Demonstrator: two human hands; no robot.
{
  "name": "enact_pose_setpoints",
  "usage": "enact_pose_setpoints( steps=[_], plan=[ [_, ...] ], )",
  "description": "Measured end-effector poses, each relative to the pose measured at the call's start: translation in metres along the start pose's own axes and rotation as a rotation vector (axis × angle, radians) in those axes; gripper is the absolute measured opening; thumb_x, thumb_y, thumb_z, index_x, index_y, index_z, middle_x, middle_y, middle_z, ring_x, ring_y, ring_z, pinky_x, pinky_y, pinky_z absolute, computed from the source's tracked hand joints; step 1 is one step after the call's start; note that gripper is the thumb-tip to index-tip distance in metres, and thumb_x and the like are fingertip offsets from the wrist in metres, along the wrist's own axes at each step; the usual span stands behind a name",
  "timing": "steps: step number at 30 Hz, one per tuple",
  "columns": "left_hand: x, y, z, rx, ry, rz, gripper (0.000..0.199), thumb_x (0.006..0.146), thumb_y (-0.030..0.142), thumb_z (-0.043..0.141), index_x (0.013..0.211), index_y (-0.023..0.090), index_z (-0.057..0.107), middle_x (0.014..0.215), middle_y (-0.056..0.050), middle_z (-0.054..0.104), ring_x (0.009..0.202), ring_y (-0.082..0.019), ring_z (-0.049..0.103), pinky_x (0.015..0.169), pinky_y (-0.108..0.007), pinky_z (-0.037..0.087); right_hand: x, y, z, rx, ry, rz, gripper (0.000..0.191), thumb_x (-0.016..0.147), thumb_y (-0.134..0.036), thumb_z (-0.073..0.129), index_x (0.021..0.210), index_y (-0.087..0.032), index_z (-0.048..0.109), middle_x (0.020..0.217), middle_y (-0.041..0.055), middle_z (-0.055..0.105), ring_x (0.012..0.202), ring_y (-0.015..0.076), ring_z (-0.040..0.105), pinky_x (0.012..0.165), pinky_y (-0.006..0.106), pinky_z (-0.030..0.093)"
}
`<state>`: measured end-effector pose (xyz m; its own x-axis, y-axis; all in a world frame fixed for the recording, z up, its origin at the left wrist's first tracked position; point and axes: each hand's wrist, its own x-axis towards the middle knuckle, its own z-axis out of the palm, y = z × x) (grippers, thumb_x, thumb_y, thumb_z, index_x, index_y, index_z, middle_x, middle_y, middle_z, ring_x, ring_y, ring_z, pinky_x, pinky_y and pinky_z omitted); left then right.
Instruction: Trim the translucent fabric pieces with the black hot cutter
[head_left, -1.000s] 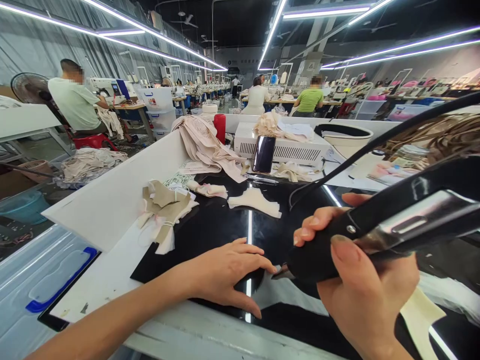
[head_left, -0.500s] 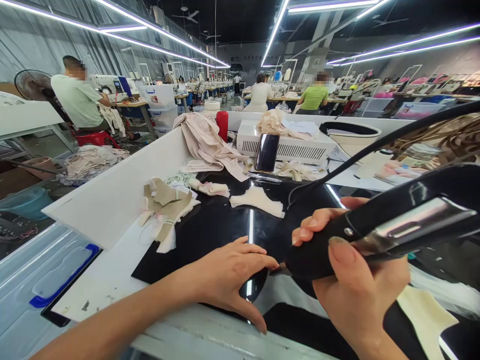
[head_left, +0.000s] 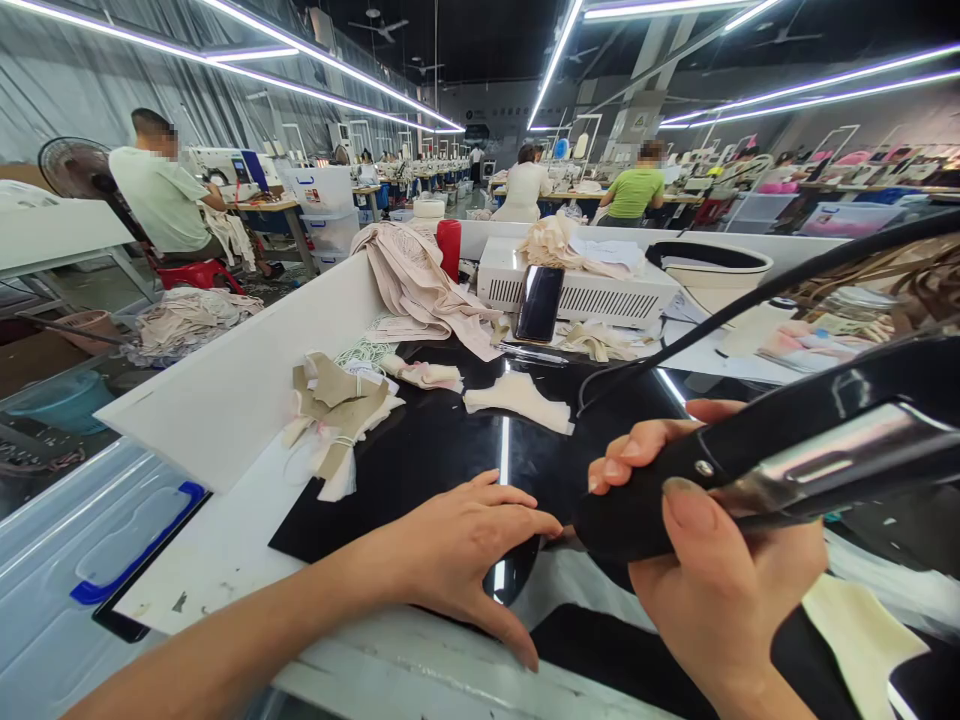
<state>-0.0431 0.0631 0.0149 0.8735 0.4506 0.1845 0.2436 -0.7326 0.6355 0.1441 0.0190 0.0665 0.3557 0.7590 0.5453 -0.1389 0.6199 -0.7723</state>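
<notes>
My right hand point(head_left: 727, 580) is wrapped round a black corded hand tool point(head_left: 817, 430) with a shiny metal lever along its side. The thumb lies near the lever's lower end. The tool's rounded head points down and left, and its small tip meets the work close to my left forefinger. My left hand point(head_left: 465, 540) lies palm down with its fingers spread, holding nothing. Below both hands is sheer whitish material point(head_left: 570, 590) over a glossy black surface point(head_left: 427, 440). Whether the tip touches the sheer material is hard to see.
A cream fabric piece point(head_left: 517, 400) lies ahead, with tied beige scraps point(head_left: 337, 400) to its left. Behind stand a phone point(head_left: 538, 303) and a white vented box point(head_left: 615, 295). The tool's black cord point(head_left: 720, 325) arcs across the right. A white panel point(head_left: 240, 370) borders the left.
The view has shifted slightly, so everything sits a little farther right. Both hands and the tool keep nearly the same positions relative to the table.
</notes>
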Motion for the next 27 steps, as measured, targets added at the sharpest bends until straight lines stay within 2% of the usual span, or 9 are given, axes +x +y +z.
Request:
enact_pose_setpoints(
  steps=[6, 12, 21, 27],
  plan=[
    [0.000, 0.000, 0.001, -0.007, 0.014, 0.011, 0.091, 0.072, 0.062, 0.091, 0.146, 0.021, 0.057, 0.143, -0.017, 0.066, 0.144, -0.036, 0.055, 0.131, -0.060, 0.018, -0.002, -0.001, 0.003, -0.004, 0.010, 0.033, 0.032, 0.089, -0.029, 0.081, 0.116, -0.030, 0.065, 0.086, -0.0025, 0.066, 0.073, 0.0180, 0.063, 0.070, 0.037, 0.055],
    [0.001, 0.003, -0.002, -0.007, -0.006, 0.010, 0.086, 0.074, 0.058, 0.092, 0.144, 0.024, 0.057, 0.137, -0.013, 0.070, 0.141, -0.036, 0.057, 0.130, -0.063, 0.018, -0.008, -0.007, 0.004, 0.051, -0.023, 0.045, 0.035, 0.086, -0.034, 0.083, 0.117, -0.029, 0.067, 0.084, -0.0013, 0.066, 0.070, 0.0176, 0.062, 0.063, 0.033, 0.056],
    [-0.001, 0.002, 0.000, 0.012, 0.019, 0.036, 0.087, 0.073, 0.056, 0.093, 0.145, 0.023, 0.056, 0.146, -0.016, 0.064, 0.142, -0.036, 0.056, 0.130, -0.062, 0.019, -0.015, -0.009, 0.006, 0.032, -0.031, 0.060, 0.030, 0.090, -0.032, 0.080, 0.116, -0.029, 0.066, 0.084, -0.0001, 0.063, 0.072, 0.0183, 0.061, 0.063, 0.035, 0.059],
    [0.001, 0.004, -0.002, 0.004, -0.027, -0.017, 0.088, 0.073, 0.056, 0.093, 0.146, 0.025, 0.055, 0.146, -0.015, 0.064, 0.146, -0.036, 0.052, 0.130, -0.065, 0.017, -0.023, -0.016, 0.011, 0.081, -0.101, 0.082, 0.035, 0.090, -0.039, 0.080, 0.119, -0.029, 0.063, 0.084, 0.0002, 0.062, 0.070, 0.0185, 0.060, 0.061, 0.035, 0.060]
  ],
)
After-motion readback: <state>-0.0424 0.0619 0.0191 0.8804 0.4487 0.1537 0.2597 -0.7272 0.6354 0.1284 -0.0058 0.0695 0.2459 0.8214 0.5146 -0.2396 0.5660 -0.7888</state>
